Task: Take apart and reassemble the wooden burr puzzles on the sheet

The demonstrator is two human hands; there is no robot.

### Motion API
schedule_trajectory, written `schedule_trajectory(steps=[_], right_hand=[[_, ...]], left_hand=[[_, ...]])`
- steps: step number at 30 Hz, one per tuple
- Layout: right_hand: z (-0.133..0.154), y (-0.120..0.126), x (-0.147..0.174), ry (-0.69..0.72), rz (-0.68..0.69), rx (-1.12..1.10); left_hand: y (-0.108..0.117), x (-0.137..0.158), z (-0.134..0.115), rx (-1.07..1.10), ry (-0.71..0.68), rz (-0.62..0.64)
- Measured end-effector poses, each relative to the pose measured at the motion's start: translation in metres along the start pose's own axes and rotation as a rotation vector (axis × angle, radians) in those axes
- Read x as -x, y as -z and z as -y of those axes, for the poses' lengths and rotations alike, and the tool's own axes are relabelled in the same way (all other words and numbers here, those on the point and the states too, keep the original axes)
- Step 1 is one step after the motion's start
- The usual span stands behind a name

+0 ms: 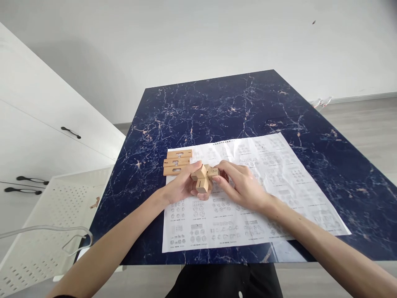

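Observation:
Between my two hands, above the paper, is a wooden burr puzzle (202, 183) of several crossed square bars, with markings on some bar ends. My left hand (185, 182) is closed around its left side and underside. The thumb and fingers of my right hand (240, 182) pinch the bar that points right. How the bars lock together inside is hidden. Just beyond my left hand, three flat notched wooden pieces (178, 162) lie side by side on the upper left corner of the printed sheet (269, 207).
The sheet of puzzle diagrams lies on a dark blue marble-patterned table (211, 111). To the left stand a white cabinet (46, 111) and a perforated white rack (58, 215) with a pale cable (46, 228) in front. A white wall (201, 37) rises behind the table.

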State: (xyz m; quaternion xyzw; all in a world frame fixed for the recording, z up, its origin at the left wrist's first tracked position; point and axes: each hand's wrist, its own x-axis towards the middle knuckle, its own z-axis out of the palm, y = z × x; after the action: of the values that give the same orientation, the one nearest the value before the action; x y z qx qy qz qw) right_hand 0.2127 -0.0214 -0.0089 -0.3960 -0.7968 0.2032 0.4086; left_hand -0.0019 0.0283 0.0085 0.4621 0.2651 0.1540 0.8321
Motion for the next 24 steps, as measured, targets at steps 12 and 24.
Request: schedule_trajectory(steps=[12,24], right_hand=[[-0.0029,0.002,-0.0002,0.173,-0.027,0.134],[0.0011,-0.0032,0.0005,-0.015,-0.084,0.031]], left_hand=[[0.0018,-0.001,-0.0006,0.025,0.039,0.043],[-0.0057,-0.0004,0.0024,0.11,-0.016,0.033]])
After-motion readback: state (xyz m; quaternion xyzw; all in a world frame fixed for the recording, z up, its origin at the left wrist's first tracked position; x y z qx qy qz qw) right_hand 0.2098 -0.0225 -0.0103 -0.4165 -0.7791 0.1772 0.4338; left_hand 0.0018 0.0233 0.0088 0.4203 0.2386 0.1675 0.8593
